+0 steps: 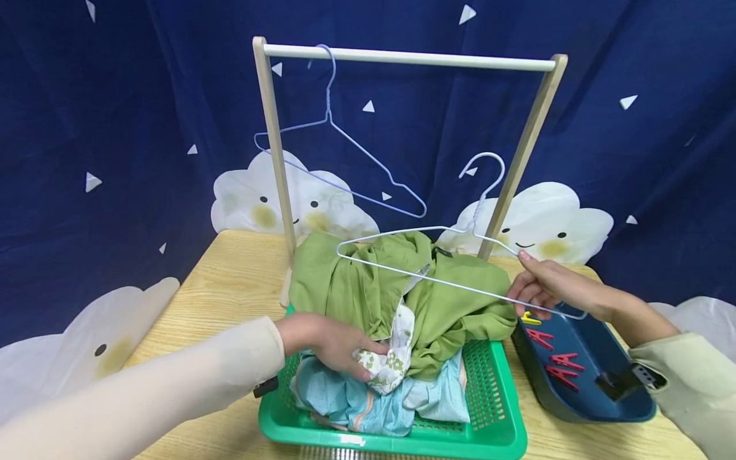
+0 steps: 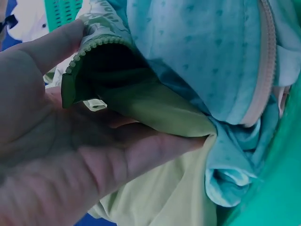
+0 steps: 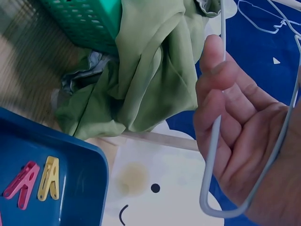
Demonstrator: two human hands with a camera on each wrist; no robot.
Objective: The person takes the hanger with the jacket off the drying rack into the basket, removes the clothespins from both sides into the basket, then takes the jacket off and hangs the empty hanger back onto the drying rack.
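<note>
A green zip jacket [image 1: 356,281] with a leaf-patterned white lining lies heaped on the back of the green basket [image 1: 512,421]. My left hand [image 1: 339,345] pinches its front edge, thumb on the patterned lining [image 2: 101,23] beside the zip teeth and fingers under the green cloth [image 2: 155,106]. Light blue clothing [image 1: 379,402] with a pinkish zip lies below that hand in the basket. My right hand [image 1: 552,287] holds a white wire hanger [image 1: 425,278] by its right end, fingers curled round the lower bar. The hanger's hook points up, and its left part stands over the jacket.
Behind the basket stands a rack with a white rail [image 1: 414,59] and wooden posts. A bluish-purple hanger [image 1: 368,156] hangs from its left part. On the right, a dark blue tray [image 1: 609,409] holds red clothespins [image 1: 560,375] and a yellow one [image 1: 530,319].
</note>
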